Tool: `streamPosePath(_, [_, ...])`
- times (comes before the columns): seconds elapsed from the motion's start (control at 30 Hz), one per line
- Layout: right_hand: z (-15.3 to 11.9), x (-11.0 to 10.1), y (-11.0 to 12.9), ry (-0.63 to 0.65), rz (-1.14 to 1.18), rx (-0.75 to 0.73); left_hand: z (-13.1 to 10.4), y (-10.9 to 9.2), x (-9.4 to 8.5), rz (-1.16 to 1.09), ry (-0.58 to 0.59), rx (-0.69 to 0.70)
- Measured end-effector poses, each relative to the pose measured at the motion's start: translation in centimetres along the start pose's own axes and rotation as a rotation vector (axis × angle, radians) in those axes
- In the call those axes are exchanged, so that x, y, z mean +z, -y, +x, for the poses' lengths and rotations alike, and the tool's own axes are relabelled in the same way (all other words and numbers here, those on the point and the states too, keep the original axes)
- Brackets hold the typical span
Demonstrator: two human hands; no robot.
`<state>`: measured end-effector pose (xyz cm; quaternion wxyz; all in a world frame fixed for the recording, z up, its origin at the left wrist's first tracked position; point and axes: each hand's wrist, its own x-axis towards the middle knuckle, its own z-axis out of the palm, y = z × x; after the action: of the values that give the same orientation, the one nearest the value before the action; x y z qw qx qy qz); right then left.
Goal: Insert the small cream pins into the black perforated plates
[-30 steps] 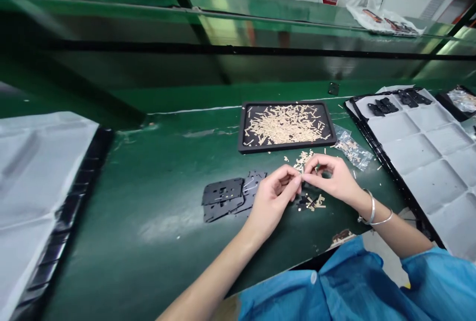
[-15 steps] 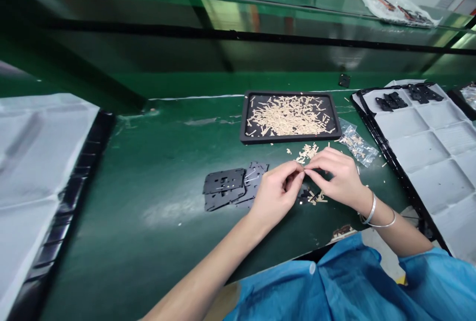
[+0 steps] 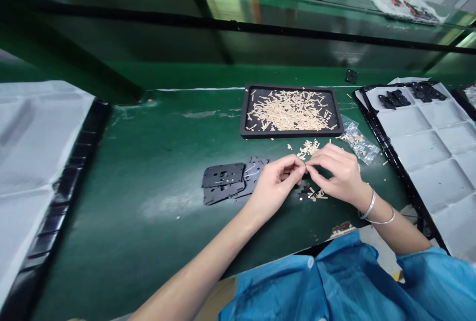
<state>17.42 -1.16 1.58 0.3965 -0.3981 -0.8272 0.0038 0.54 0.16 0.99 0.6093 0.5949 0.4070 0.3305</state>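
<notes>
My left hand (image 3: 277, 181) and my right hand (image 3: 336, 170) meet fingertip to fingertip over the green table (image 3: 148, 162). Both are pinched closed; whatever lies between the fingertips is too small to make out. Just beyond them is a small heap of beige strips (image 3: 309, 148). Under my hands lie small black pieces (image 3: 305, 192) and more beige strips (image 3: 319, 194). Flat black plates (image 3: 223, 184) overlap to the left of my left hand, which partly hides them.
Behind my hands stands a black tray (image 3: 243, 118) of beige strips. A clear plastic bag (image 3: 360, 141) lies right of it. Lined trays flank the table at right (image 3: 427, 165) and left (image 3: 40, 162). A black part (image 3: 351, 76) sits at the back.
The view has shifted slightly, so the scene sits a little higher. My hands stay together, with the fingertips only slightly changed in pose.
</notes>
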Motion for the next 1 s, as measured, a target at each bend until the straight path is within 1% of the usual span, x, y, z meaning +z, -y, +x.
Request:
streamPosePath(0.1, [0.0,-0.1,-0.9,-0.038,-0.064,0.083,0.1,0.1,0.0,-0.060,-0.005,-0.042])
streamPosePath(0.17, [-0.1,-0.1,-1.5,-0.073,-0.143,0.155,0.2,0.2,0.1,-0.107,-0.033,-0.090])
streamPosePath(0.23, [-0.1,-0.2,-1.9,-0.083,-0.198,0.186,0.2,0.3,0.1,-0.147,-0.060,-0.124])
streamPosePath(0.3, [-0.2,-0.1,-1.8,-0.075,-0.184,0.146,0.3,0.4,0.1,-0.172,-0.072,-0.136])
streamPosePath(0.4, [-0.2,0.0,-0.9,-0.064,-0.126,0.014,0.4,0.6,0.2,-0.194,-0.085,-0.134])
streamPosePath(0.5, [-0.2,0.1,-0.1,-0.046,-0.163,-0.097,0.3,0.6,0.3,-0.195,-0.097,-0.126])
streamPosePath(0.6, [-0.3,0.2,0.0,-0.025,-0.237,-0.141,0.2,0.4,0.3,-0.116,-0.115,-0.092])
streamPosePath(0.87, [-0.1,0.4,0.3,0.025,-0.318,-0.154,-0.4,0.3,0.3,0.272,-0.137,0.058])
streamPosePath(0.93, [-0.1,0.5,0.5,0.021,-0.315,-0.149,-0.4,0.3,0.3,0.331,-0.138,0.079])
streamPosePath(1.0, [0.0,0.6,0.5,0.019,-0.290,-0.129,-0.4,0.3,0.3,0.340,-0.128,0.076])
